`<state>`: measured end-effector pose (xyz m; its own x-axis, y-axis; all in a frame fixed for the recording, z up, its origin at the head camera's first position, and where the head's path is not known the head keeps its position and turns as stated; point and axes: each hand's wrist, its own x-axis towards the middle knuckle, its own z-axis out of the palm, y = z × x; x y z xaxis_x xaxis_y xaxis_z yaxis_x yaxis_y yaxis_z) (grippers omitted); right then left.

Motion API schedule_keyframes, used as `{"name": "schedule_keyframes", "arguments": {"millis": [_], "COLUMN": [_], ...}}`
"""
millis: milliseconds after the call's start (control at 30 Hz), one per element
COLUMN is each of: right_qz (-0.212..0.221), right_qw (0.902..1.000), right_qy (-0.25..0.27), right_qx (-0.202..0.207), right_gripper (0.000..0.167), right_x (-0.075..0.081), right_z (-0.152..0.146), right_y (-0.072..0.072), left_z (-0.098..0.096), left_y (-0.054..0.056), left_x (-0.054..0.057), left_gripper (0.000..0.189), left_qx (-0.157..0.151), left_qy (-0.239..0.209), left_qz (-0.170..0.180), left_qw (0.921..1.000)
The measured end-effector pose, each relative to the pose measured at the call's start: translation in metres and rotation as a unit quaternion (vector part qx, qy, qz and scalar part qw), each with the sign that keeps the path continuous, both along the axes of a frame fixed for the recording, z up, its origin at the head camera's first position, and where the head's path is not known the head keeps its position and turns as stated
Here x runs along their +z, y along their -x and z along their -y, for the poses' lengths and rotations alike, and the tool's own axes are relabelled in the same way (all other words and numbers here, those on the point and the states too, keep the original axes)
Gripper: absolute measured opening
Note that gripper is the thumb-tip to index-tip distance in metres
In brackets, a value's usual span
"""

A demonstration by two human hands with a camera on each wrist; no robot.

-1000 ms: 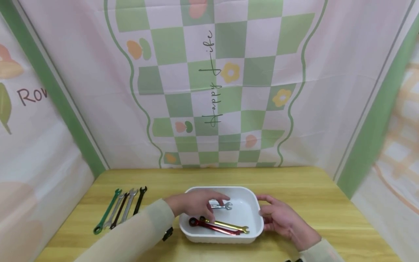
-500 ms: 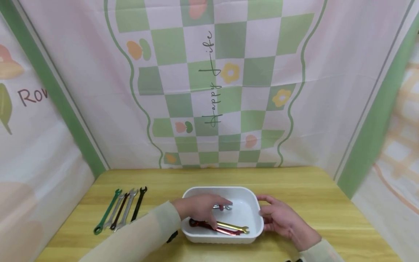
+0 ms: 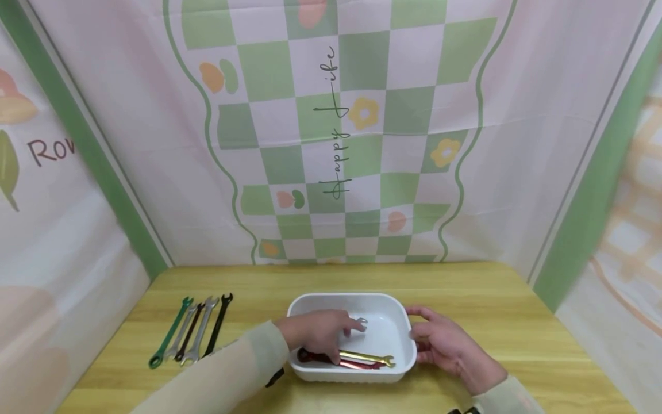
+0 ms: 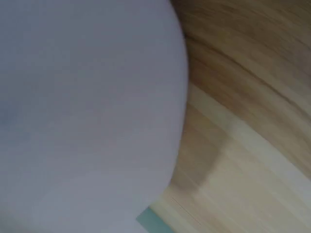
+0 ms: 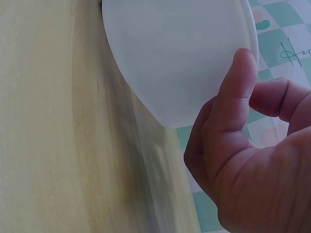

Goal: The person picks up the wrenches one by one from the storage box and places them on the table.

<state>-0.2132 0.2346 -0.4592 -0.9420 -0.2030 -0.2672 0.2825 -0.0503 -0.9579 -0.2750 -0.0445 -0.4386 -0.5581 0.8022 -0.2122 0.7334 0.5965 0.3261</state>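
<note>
Wood-grain tabletop (image 3: 517, 322), green-checked cloth (image 3: 362, 63) behind, white tray (image 3: 362, 376) of wrenches (image 3: 362, 356) between side edges, left hand (image 3: 322, 332) inside, grip unclear, right hand (image 3: 447, 345) touching tray, fingers loose, five other wrenches (image 3: 201, 330) near left edge.

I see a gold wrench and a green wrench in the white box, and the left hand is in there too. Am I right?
Almost! The green wrench isn't in the white box: the head view shows it lying on the table. The gold wrench and the left hand really are inside.
</note>
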Motion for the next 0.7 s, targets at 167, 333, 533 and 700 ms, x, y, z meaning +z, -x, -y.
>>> {"name": "schedule_keyframes", "arguments": {"millis": [167,333,533,700], "right_qz": [-0.001,-0.001,0.000,-0.001], "right_qw": [1.0000,1.0000,1.0000,1.0000], "right_qy": [-0.003,-0.004,-0.003,-0.003], "right_qx": [0.000,0.000,0.002,0.004], "right_gripper": [0.073,0.073,0.073,0.072], "right_x": [-0.0003,0.0005,0.0009,0.0010], "right_z": [0.0003,0.0005,0.0003,0.0004], "right_y": [-0.0001,-0.0003,-0.0004,-0.0008], "left_z": [-0.0005,0.0011,0.0030,0.0027], "left_y": [-0.0002,-0.0005,-0.0012,-0.0002], "left_x": [-0.0021,-0.0034,-0.0030,-0.0033], "left_gripper": [0.074,0.067,0.056,0.050], "left_qx": [-0.002,-0.025,-0.034,-0.042], "left_qy": [0.002,-0.005,-0.010,-0.012], "left_qz": [0.006,-0.005,0.026,0.055], "left_qw": [1.0000,0.9997,0.9990,0.9975]}}
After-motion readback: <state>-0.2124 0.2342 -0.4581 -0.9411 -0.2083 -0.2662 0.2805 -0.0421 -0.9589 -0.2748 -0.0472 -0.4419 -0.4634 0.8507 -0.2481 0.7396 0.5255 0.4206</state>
